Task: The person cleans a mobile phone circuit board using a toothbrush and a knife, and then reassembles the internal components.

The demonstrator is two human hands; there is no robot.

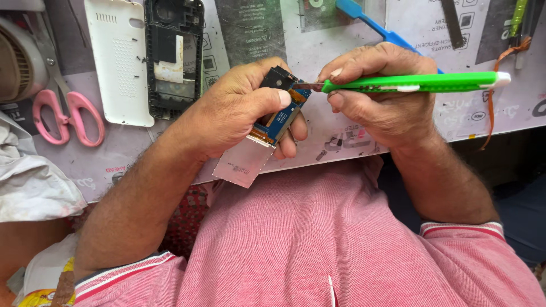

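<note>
Against circuit board [282,111], green cutter [421,83], both clenched.

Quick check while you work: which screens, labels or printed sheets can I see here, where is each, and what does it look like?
Small display panel: hangs off the blue circuit board in the left hand; silvery-white rectangle, blank.
White sticker: inside the open black phone frame, top left; pale, worn.
Printed mat: covers the bench; grey-white with dark panels and small red marks.

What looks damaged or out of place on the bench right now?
The phone lies stripped open, its white back cover off beside it. The screen dangles loose from the board in the left hand. Nothing looks spilled.
</note>
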